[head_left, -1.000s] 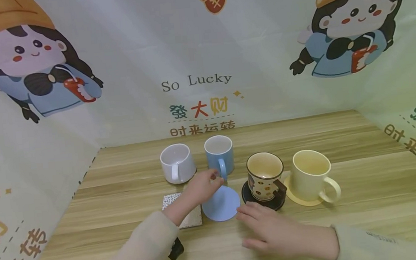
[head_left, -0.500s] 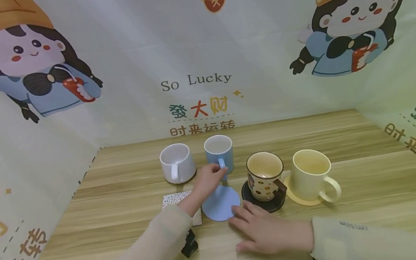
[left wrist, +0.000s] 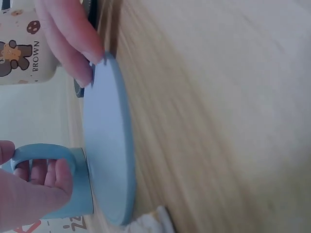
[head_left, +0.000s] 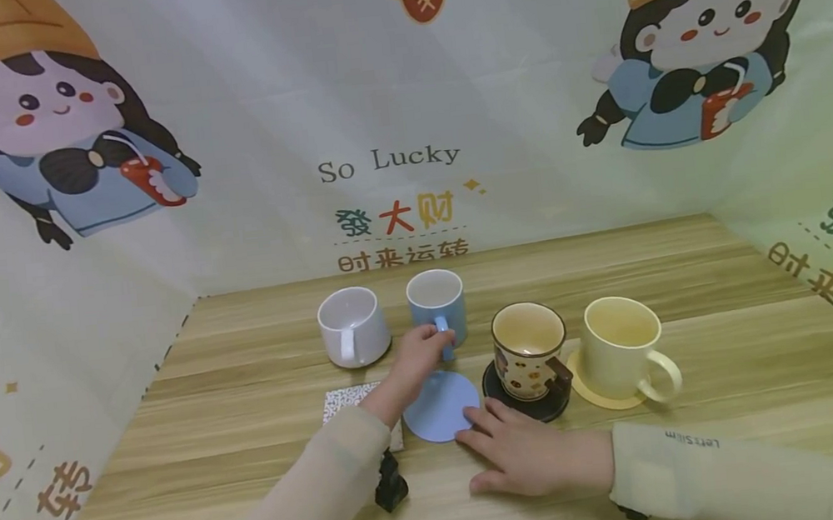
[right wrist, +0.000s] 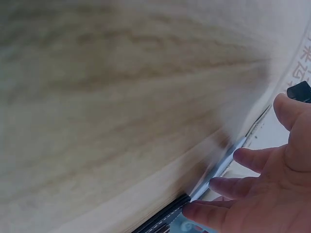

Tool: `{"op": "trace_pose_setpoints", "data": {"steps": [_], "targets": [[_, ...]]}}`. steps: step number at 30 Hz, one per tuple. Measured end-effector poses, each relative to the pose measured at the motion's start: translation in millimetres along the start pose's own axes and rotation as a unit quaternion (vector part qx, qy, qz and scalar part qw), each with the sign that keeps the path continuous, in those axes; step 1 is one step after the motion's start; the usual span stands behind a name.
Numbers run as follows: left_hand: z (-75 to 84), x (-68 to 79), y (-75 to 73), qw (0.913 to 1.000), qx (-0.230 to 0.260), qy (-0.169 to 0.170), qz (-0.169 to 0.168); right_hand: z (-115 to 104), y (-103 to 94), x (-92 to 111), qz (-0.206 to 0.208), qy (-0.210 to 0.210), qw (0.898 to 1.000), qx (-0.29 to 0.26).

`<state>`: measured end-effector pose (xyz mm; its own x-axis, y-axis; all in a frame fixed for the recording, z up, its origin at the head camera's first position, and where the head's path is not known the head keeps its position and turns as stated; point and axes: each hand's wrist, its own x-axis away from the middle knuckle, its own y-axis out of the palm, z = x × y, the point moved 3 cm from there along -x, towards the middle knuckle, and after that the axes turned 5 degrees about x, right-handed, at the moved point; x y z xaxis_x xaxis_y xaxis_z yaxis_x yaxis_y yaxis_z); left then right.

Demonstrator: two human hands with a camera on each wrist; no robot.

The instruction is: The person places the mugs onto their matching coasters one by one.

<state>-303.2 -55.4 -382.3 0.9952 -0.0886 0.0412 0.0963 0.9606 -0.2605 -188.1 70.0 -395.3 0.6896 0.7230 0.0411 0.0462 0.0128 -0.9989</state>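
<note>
My left hand grips the handle of a light blue mug, its fingers curled through the loop in the left wrist view. The mug stands behind a round blue coaster. Fingers of my right hand lie straight out, fingertips at the coaster's near right edge; in the left wrist view those fingertips touch its rim. In the right wrist view the right palm faces the camera with fingers spread.
A white mug stands left, behind a speckled square coaster partly hidden by my left forearm. To the right, a patterned cream mug sits on a black coaster and a yellow mug on a yellow coaster.
My left hand has reached to the right and taken hold of the blue mug's handle. The right hand has shifted slightly left toward the blue coaster. The mugs stay in place.
</note>
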Motion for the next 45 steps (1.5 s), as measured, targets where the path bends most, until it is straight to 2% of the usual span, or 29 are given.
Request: {"op": "trace_pose_setpoints", "data": {"steps": [7,12,19,27,35,45], "targets": [[-4.7,-3.9,3.4,0.9953,0.095,-0.014,-0.013,1.5,-0.9,0.5,-0.008,-0.006,1.000,-0.002],[-6.2,-4.3,5.4,0.9910,0.132,-0.017,-0.011,1.8,-1.7,0.4,-0.004,-0.012,1.000,0.000],[-7.3,-4.7,9.6,0.9803,0.196,-0.028,-0.001,1.5,-2.8,0.2,-0.007,-0.011,1.000,0.005],[-5.7,-3.2,10.2,0.9813,0.190,-0.031,-0.003,1.8,0.7,-1.1,-0.008,-0.009,1.000,0.016],[-7.9,-5.5,7.7,0.9844,0.167,-0.053,0.018,1.1,-0.4,-1.4,-0.006,-0.013,0.999,0.028],[-7.4,-3.7,4.5,0.9812,0.184,-0.056,0.016,0.2,-1.3,-0.6,0.001,-0.015,0.999,0.048]]}}
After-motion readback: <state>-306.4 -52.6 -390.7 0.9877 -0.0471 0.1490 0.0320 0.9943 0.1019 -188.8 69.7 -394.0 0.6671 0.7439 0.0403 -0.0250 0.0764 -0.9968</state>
